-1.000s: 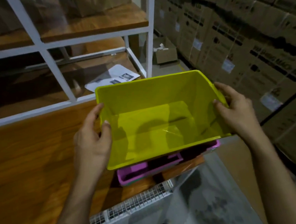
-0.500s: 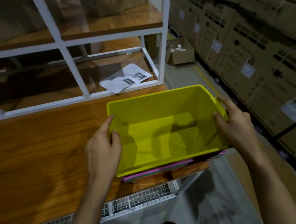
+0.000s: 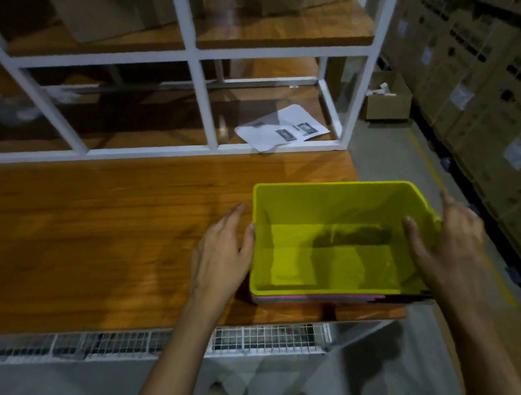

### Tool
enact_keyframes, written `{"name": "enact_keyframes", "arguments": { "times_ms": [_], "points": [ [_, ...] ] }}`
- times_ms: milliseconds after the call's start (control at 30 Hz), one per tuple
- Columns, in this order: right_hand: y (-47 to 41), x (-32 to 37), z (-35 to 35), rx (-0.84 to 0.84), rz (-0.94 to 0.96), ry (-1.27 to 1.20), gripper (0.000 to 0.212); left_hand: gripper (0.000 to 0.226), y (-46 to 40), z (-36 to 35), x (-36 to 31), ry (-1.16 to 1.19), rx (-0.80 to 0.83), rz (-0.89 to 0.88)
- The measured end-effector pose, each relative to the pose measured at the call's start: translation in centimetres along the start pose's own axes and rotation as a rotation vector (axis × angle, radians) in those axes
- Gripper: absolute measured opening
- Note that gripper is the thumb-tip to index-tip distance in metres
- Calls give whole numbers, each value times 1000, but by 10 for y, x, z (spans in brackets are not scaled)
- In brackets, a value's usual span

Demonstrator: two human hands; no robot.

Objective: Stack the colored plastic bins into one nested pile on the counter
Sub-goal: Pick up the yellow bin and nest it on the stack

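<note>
I see the yellow bin (image 3: 336, 253) nested on the pile at the bench's (image 3: 90, 226) near right corner, both opened hands flanking its sides; press evenly to seat it.

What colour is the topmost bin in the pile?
Yellow-green; the top bin shows clearly in the head view.

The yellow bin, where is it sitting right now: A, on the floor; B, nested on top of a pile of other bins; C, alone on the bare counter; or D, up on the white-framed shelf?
B: the yellow bin sits low on the pile, with pink and green rims showing just beneath its front edge.
</note>
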State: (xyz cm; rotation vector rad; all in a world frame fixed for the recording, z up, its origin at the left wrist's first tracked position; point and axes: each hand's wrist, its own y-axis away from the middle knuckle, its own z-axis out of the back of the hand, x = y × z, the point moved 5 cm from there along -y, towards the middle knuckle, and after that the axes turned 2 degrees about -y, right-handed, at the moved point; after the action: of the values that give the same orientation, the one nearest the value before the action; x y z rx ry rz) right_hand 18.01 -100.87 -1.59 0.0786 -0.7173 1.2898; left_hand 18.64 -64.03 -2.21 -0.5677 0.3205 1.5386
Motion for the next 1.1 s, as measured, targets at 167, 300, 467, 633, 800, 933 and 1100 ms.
{"name": "enact_keyframes", "arguments": {
  "times_ms": [167, 300, 467, 633, 800, 933, 1100],
  "points": [
    [18, 121, -39, -20, 276, -140, 75, 47, 13, 45, 50, -79, -132, 36],
    [63, 245, -84, 131, 547, -239, 77, 48, 32, 103, 109, -84, -246, 120],
    [123, 380, -127, 354, 638, -390, 79, 46, 76, 184, 188, -79, -402, 247],
    [195, 500, -167, 508, 760, -496, 78, 46, 144, 269, 293, -64, -612, 402],
    [266, 605, -214, 638, 863, -565, 76, 44, 219, 326, 385, -81, -747, 594],
    [314, 676, -256, 696, 945, -598, 78, 41, 271, 356, 437, -78, -821, 705],
    [363, 759, -314, 810, 989, -662, 77, 42, 328, 383, 504, -111, -869, 898]
  ]
}}
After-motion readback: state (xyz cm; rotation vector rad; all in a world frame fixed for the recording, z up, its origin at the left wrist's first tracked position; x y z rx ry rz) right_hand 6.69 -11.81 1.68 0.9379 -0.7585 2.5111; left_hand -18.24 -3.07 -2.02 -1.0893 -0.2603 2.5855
